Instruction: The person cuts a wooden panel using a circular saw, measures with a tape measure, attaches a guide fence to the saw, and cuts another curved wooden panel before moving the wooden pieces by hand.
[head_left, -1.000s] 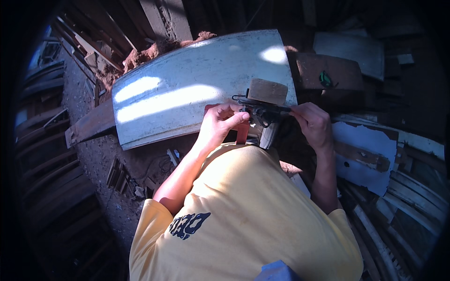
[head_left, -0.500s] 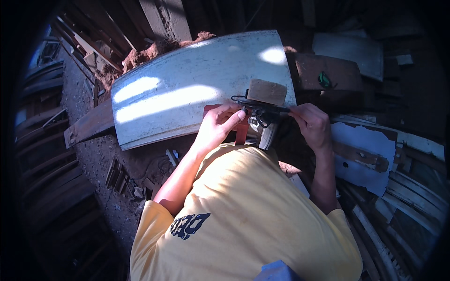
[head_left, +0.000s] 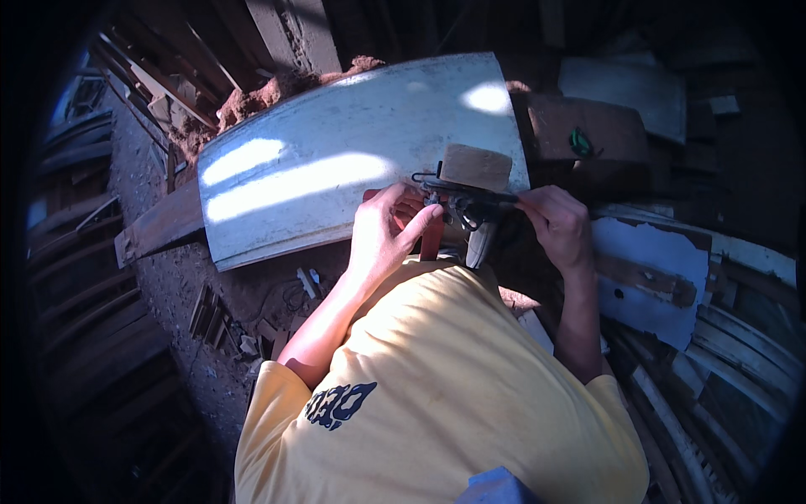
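The person holds a black metal tool over the near edge of a white table. The right hand pinches its right end between thumb and fingers. The left hand curves around its left end; whether those fingers grip it, one cannot tell. A wooden block sits just beyond the tool.

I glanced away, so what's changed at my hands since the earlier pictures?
Your left hand opened wider, shifting slightly left, beside the long, dark metal tool; contact is unclear. Your right hand still holds the tool's right end; the brown rectangular block stays put.
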Tool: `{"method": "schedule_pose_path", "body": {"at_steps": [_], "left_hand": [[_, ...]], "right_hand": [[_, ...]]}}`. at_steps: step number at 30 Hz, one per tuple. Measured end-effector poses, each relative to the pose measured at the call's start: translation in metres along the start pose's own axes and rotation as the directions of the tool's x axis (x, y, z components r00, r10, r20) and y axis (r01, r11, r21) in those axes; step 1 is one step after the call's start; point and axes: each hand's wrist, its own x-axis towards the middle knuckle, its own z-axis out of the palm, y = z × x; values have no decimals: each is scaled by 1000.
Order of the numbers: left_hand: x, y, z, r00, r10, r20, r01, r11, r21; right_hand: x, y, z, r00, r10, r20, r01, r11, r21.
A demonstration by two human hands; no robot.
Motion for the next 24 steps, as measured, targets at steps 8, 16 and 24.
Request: {"method": "schedule_pose_path", "body": {"at_steps": [8, 16, 24], "left_hand": [[2, -1, 4, 955, 296, -35, -267, 903, 338], [5, -8, -6, 957, -207, 202, 278, 851, -445], [14, -28, -16, 687, -24, 726, 703, 273, -657]], "right_hand": [[0, 1, 1, 1000, -24, -11, 24, 1000, -8], [-1, 2, 2, 999, -34, -2, 34, 999, -37], [-4, 1, -1, 998, -57, 22, 58, 997, -47]]}}
